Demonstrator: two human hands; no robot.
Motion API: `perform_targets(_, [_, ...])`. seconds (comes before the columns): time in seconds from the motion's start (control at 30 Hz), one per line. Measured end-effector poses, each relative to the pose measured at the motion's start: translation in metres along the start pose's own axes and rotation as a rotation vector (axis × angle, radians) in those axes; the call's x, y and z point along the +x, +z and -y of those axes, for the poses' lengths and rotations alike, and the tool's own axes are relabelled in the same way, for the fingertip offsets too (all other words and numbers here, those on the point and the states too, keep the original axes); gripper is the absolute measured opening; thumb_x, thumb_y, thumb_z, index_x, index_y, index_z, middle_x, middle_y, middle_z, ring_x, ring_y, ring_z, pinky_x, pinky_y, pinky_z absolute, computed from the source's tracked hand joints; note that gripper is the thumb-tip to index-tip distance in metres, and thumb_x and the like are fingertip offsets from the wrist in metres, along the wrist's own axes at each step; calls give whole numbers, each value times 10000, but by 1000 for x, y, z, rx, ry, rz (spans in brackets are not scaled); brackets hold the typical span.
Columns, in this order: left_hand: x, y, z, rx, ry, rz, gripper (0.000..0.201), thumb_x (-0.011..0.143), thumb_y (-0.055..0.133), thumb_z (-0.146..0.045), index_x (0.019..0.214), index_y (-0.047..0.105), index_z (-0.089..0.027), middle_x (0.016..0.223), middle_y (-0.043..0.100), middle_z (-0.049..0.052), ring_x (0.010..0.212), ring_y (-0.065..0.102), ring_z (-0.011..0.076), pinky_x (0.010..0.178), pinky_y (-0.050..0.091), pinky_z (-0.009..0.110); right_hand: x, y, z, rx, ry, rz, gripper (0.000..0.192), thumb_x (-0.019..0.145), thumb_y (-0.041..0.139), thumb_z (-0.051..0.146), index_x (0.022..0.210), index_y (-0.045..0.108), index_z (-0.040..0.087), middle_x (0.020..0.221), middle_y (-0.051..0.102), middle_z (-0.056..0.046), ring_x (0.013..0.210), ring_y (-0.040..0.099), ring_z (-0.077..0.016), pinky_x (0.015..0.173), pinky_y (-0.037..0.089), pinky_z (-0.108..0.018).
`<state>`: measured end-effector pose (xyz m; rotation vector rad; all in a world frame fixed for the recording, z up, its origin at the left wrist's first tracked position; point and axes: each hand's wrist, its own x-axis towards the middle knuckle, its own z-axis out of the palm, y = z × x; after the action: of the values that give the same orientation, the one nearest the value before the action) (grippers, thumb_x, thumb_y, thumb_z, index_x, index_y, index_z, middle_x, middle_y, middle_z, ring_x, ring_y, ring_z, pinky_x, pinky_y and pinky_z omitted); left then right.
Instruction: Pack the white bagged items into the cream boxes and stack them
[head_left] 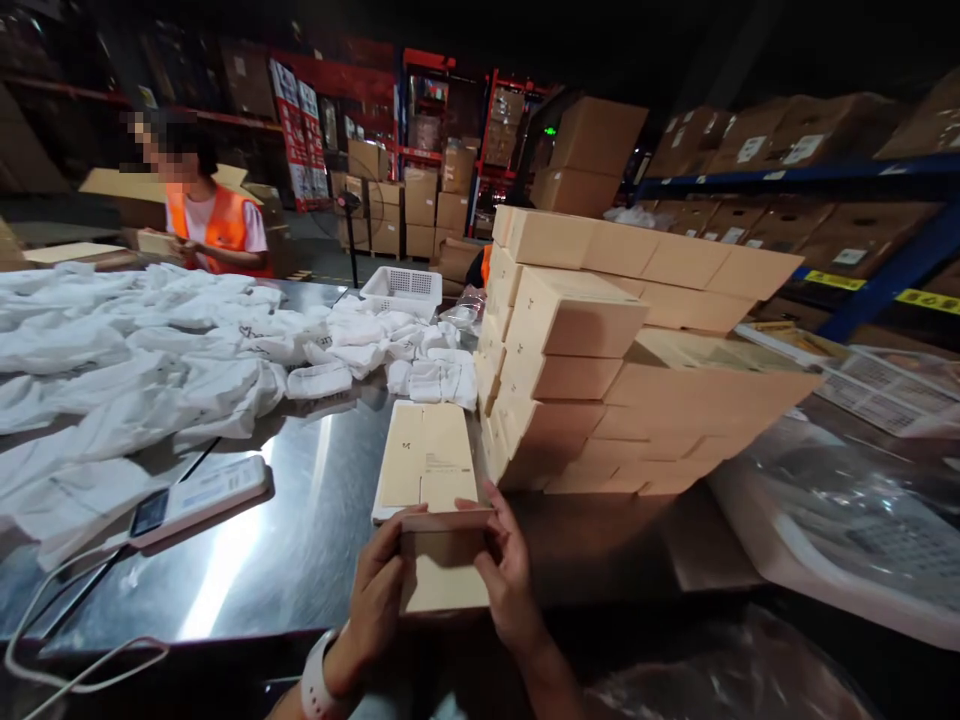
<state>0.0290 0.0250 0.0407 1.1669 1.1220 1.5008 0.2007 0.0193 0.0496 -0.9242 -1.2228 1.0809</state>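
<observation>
Between my two hands is a small tan cardboard box (445, 582), held close to the table's front edge. My left hand (381, 575) grips its left side, with a white band on that wrist. On the opposite side my right hand (511, 570) closes around the right edge, thumb on the near face. Just beyond, a flat tan box (426, 455) with small print lies on the table. Right of it rises a tall stack of similar tan boxes (570, 340). The inside of the held box is not visible.
White cloth-like packets (150, 350) cover the table's left and back. A cabled handheld device (202, 495) lies on the metal table (300, 540). A white basket (405, 290) stands behind. At right sits a white bin with clear plastic (847, 540). A person in an orange vest (225, 225) works across.
</observation>
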Motion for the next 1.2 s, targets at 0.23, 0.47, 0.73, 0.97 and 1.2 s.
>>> perform_targets(0.23, [11, -2, 3, 51, 616, 192, 301, 961, 497, -473, 947, 705, -257, 905, 763, 22, 904, 712, 217, 964, 541, 404, -4, -13, -15, -223, -489, 191, 711, 773, 743, 632, 1355, 512, 296, 1188, 645, -82, 1097, 647, -275, 910, 579, -395])
perform_targets(0.47, [17, -8, 3, 292, 1006, 384, 349, 897, 668, -477, 1131, 700, -219, 978, 807, 56, 1028, 710, 245, 1098, 419, 455, 10, -13, -22, -312, -775, 172, 369, 852, 699, 542, 1119, 590, 313, 997, 697, -30, 1046, 662, -273, 909, 586, -454])
perform_targets(0.73, [15, -9, 3, 315, 1022, 365, 245, 948, 612, -393, 1078, 692, -202, 925, 800, 66, 975, 705, 236, 995, 486, 452, 8, -9, -19, -380, -832, 173, 286, 895, 679, 486, 1111, 631, 304, 962, 771, -14, 1021, 694, -247, 1008, 541, -464])
perform_targets(0.97, [14, -10, 4, 304, 1008, 366, 188, 960, 596, -327, 1057, 704, -209, 914, 795, 49, 970, 694, 228, 989, 486, 468, 8, -11, -17, -417, -833, 181, 267, 900, 665, 496, 1083, 645, 302, 946, 779, -20, 982, 710, -240, 960, 565, -450])
perform_targets(1.2, [13, -8, -1, 388, 1001, 370, 209, 974, 568, -361, 1067, 709, -237, 915, 796, 39, 960, 691, 224, 1001, 472, 443, 4, -8, -26, -380, -744, 147, 273, 872, 664, 526, 1105, 650, 386, 943, 775, 13, 974, 715, -274, 948, 561, -508])
